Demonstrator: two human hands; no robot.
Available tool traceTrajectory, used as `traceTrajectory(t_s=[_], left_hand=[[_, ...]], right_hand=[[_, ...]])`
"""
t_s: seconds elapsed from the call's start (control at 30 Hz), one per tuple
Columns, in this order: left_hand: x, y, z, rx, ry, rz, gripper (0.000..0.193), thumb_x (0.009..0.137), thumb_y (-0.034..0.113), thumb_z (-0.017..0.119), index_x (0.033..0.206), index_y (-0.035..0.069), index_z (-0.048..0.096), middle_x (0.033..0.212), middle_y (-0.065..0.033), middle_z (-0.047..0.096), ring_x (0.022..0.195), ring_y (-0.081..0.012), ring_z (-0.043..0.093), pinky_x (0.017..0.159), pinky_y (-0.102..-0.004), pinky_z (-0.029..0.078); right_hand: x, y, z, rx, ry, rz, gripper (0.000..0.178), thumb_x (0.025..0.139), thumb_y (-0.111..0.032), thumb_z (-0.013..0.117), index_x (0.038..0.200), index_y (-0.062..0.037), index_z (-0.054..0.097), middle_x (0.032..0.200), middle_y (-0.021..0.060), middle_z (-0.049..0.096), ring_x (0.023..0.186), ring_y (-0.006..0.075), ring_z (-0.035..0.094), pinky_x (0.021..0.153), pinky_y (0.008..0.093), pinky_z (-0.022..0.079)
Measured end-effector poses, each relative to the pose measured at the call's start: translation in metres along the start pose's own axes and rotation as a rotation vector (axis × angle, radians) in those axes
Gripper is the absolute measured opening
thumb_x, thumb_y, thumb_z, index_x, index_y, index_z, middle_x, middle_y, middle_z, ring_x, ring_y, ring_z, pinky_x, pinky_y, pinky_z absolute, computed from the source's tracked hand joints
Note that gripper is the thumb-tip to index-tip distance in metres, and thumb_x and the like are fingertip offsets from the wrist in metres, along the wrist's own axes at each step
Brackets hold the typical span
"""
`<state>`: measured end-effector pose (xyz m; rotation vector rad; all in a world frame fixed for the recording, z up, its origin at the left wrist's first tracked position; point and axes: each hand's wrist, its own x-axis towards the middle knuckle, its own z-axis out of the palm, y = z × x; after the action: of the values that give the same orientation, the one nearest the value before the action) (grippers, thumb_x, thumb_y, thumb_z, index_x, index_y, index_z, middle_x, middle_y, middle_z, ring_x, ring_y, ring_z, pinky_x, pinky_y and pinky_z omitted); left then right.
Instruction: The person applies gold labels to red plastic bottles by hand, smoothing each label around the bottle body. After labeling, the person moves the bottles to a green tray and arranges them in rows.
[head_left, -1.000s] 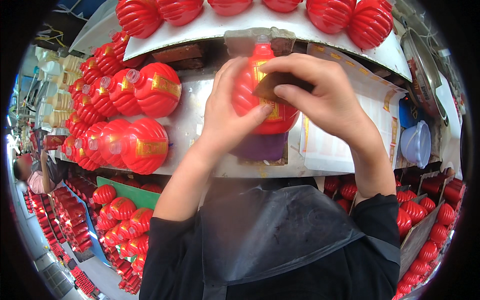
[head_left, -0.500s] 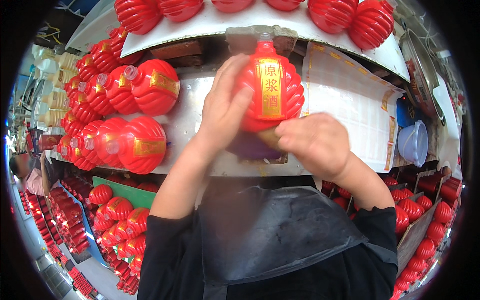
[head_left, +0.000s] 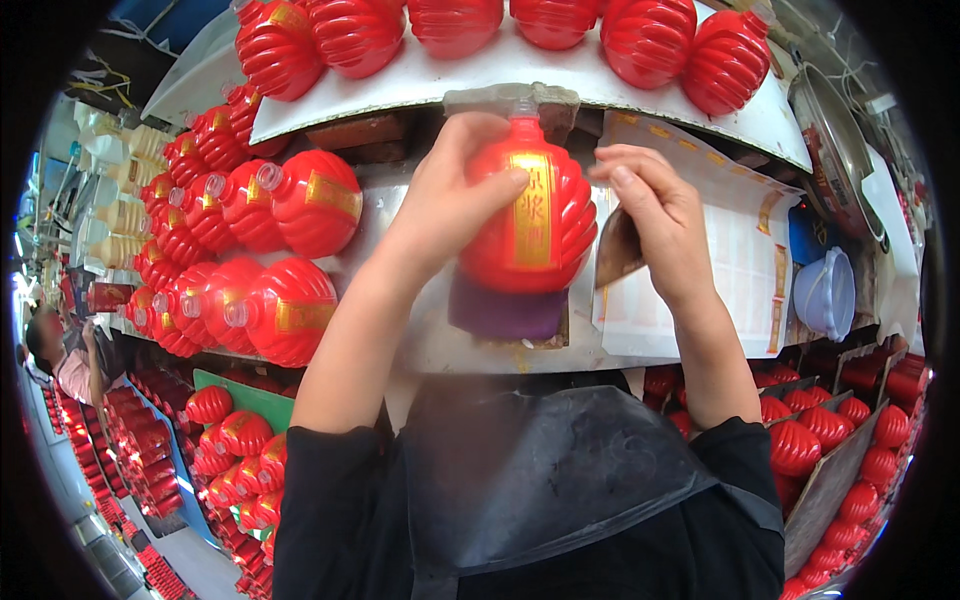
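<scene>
A round, ribbed red bottle (head_left: 495, 258) lies on its side on the bench, its clear neck pointing away from me. My left hand (head_left: 440, 195) is closed around its left side, with the thumb on the gold label (head_left: 534, 240) stuck down the front. To the right of the bottle and apart from it, my right hand (head_left: 660, 215) grips a thin brownish flat scraper (head_left: 617, 248) that hangs below the fingers. A purple cloth pad (head_left: 505, 315) shows beneath the bottle.
A pale backing sheet (head_left: 690, 270) with gold labels along its edges lies to the right, with a pale blue bucket (head_left: 825, 290) beyond. Labelled red bottles (head_left: 315, 205) crowd the left. More stand on the white shelf (head_left: 560, 75) at the far side; another person (head_left: 75, 370) is far left.
My right hand has lifted from the bottle's lower edge and moved up and right with the scraper. My left thumb has shifted onto the label.
</scene>
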<state>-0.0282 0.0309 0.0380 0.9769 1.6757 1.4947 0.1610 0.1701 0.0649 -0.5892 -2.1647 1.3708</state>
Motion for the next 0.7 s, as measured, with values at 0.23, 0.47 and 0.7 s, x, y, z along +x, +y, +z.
traceTrajectory(t_s=[0.23, 0.47, 0.7], left_hand=[[-0.023, 0.013, 0.007, -0.205, -0.040, 0.090, 0.045, 0.101, 0.009, 0.057, 0.142, 0.000, 0.044, 0.136, -0.0125, 0.056, 0.128, -0.0173, 0.053, 0.113, -0.0330, 0.040], [-0.028, 0.009, 0.015, -0.141, 0.026, 0.136, 0.047, 0.098, 0.011, 0.065, 0.139, 0.001, 0.046, 0.134, -0.0135, 0.059, 0.125, -0.0188, 0.057, 0.109, -0.0337, 0.044], [-0.029, 0.004, 0.017, -0.129, 0.085, 0.166, 0.050, 0.095, 0.021, 0.070, 0.135, -0.001, 0.050, 0.130, -0.0183, 0.064, 0.124, -0.0278, 0.062, 0.106, -0.0389, 0.048]], right_hand=[[0.005, -0.004, 0.015, 0.019, -0.126, 0.142, 0.058, 0.099, -0.046, 0.063, 0.133, 0.0003, 0.066, 0.115, 0.0205, 0.075, 0.102, 0.0248, 0.073, 0.090, 0.0342, 0.055], [0.003, -0.015, 0.019, -0.096, -0.125, 0.150, 0.058, 0.092, -0.046, 0.069, 0.130, -0.0021, 0.068, 0.108, 0.0241, 0.075, 0.102, 0.0329, 0.075, 0.089, 0.0378, 0.057], [0.000, -0.012, 0.019, 0.004, -0.105, 0.109, 0.055, 0.093, -0.044, 0.068, 0.129, -0.0019, 0.069, 0.107, 0.0233, 0.076, 0.102, 0.0308, 0.074, 0.089, 0.0363, 0.056]])
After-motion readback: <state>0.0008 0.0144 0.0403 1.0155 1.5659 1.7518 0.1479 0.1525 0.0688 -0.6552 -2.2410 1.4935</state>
